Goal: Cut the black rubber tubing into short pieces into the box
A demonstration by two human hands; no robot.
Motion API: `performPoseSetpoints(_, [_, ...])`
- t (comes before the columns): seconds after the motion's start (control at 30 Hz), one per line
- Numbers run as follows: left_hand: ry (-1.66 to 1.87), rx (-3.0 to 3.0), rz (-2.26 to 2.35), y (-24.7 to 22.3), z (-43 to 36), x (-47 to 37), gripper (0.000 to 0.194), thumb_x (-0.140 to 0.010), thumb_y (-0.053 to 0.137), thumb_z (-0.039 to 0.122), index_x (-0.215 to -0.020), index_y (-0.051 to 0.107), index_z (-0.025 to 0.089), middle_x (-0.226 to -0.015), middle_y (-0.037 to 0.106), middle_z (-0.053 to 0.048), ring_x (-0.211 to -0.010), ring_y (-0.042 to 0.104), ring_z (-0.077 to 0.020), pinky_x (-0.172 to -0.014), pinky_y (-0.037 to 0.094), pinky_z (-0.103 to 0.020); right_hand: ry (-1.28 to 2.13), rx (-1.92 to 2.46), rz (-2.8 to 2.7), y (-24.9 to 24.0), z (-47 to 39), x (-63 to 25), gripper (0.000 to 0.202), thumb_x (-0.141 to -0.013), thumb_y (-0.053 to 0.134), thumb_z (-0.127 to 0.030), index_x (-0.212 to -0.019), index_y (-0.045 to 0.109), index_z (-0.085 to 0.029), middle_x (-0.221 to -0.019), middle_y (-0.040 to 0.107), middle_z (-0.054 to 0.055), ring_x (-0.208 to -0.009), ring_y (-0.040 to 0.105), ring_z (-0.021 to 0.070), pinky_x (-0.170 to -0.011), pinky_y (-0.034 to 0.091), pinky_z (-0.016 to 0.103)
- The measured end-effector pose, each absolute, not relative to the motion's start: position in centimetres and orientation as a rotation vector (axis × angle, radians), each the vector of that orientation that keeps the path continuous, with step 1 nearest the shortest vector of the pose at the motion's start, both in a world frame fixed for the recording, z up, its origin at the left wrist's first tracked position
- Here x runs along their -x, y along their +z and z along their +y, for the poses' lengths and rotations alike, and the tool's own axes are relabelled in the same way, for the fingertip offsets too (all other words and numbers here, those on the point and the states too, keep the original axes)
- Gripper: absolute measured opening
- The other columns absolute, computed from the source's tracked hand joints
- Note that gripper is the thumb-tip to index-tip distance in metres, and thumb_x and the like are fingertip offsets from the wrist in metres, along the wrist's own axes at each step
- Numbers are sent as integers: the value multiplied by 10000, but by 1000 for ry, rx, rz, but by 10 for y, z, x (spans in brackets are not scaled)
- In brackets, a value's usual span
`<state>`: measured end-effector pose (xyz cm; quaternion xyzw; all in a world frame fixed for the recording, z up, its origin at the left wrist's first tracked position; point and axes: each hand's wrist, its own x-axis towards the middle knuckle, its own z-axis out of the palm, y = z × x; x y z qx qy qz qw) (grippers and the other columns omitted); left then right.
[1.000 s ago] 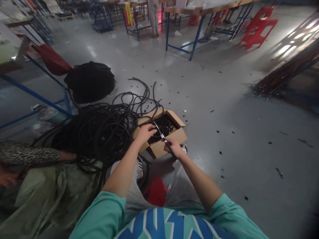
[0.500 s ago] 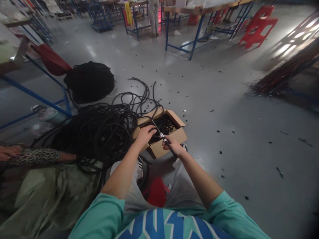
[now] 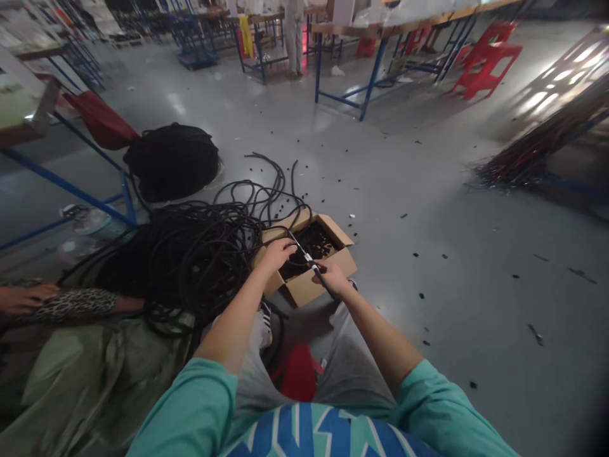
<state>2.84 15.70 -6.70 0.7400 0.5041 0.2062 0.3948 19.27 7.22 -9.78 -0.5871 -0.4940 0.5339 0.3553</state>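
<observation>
My right hand [image 3: 332, 279] is wrapped round a slim black tool [image 3: 318, 271] with a silver-white collar and a thin metal tip. The tip points up and left, over an open cardboard box [image 3: 307, 292]. My left hand [image 3: 280, 254] is beside that tip, its fingers pinched together over the box's left side; whatever lies between them is too small to make out. Inside the box are many small black pieces [image 3: 316, 238]. A big heap of black tubing [image 3: 190, 247] lies left of the box, with loose strands curving behind it.
At the left, another person's hand [image 3: 31, 298] rests near a patterned sleeve. A black bundle [image 3: 174, 162] sits behind the heap. Blue-legged tables [image 3: 366, 82], red stools [image 3: 490, 63] and a stack of dark strands [image 3: 528, 155] stand farther off. Black scraps dot the floor.
My left fingers have shifted slightly; the dark loop seen at their tips earlier is less visible. My right hand keeps its grip on the tool. The view has tilted a little upward.
</observation>
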Motion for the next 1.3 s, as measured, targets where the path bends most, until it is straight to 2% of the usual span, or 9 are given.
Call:
performPoseSetpoints(0.1, [632, -1965, 1325, -73, 157, -30, 239, -676, 588, 218, -902, 619, 148, -909, 652, -66, -844, 589, -178, -787, 437, -296, 1519, 1523, -1167, -93, 73, -193, 393, -507, 504, -130, -882, 622, -143, -462, 427, -74, -420, 354, 63, -427, 266, 201])
performPoseSetpoints(0.17, [644, -1993, 1373, -73, 156, -31, 227, -673, 597, 209, -892, 623, 154, -938, 654, -73, -909, 579, -199, -837, 420, -320, 1650, 1480, -1087, -88, 74, -193, 446, -514, 505, -147, -948, 602, -130, -442, 424, -76, -395, 367, 70, -415, 275, 206])
performPoseSetpoints(0.3, [573, -1935, 1360, -69, 157, -32, 202, -705, 559, 226, -875, 643, 157, -763, 655, -41, -708, 594, -168, -714, 443, -289, 1707, 1392, -1088, -80, 80, -198, 495, -499, 538, -140, -991, 586, -132, -521, 487, -59, -461, 413, 68, -452, 312, 198])
performPoseSetpoints(0.43, [534, -1784, 1189, -68, 164, -28, 189, -718, 524, 263, -797, 632, 129, -550, 552, 15, -466, 473, -91, -539, 391, -234, 1675, 1330, -1175, -80, 88, -204, 522, -485, 558, -116, -1005, 592, -137, -579, 504, -56, -501, 400, 56, -480, 310, 188])
performPoseSetpoints(0.63, [550, -1482, 990, -75, 180, -27, 215, -711, 535, 325, -683, 568, 115, -596, 546, -2, -464, 442, -58, -480, 343, -201, 1569, 1454, -1208, -89, 95, -204, 461, -510, 552, -140, -966, 622, -159, -569, 481, -57, -453, 362, 49, -433, 279, 192])
performPoseSetpoints(0.93, [442, -1460, 1145, -115, 214, -44, 282, -785, 463, 395, -718, 520, 127, -597, 520, 12, -416, 421, -40, -398, 271, -173, 1402, 1564, -1218, -129, 124, -206, 299, -522, 479, -148, -785, 622, -140, -451, 418, -73, -415, 332, 52, -421, 243, 188])
performPoseSetpoints(1.07, [429, -1477, 1180, -121, 229, -55, 264, -794, 461, 368, -683, 509, 133, -547, 487, 28, -370, 367, -34, -376, 242, -180, 1388, 1574, -1187, -139, 137, -212, 225, -517, 480, -146, -707, 600, -137, -441, 409, -74, -405, 335, 50, -416, 240, 190])
performPoseSetpoints(1.17, [418, -1475, 1176, -119, 239, -66, 245, -800, 462, 337, -667, 508, 136, -502, 446, 42, -351, 326, -29, -373, 217, -182, 1412, 1558, -1152, -142, 143, -218, 252, -526, 500, -161, -759, 592, -142, -455, 423, -74, -397, 356, 53, -402, 249, 189])
performPoseSetpoints(1.3, [334, -1432, 1137, -113, 252, -77, 260, -790, 478, 339, -640, 528, 134, -444, 399, 46, -327, 283, -29, -363, 171, -192, 1583, 1449, -1033, -140, 148, -229, 412, -535, 529, -197, -942, 570, -149, -430, 422, -84, -374, 378, 68, -372, 259, 184])
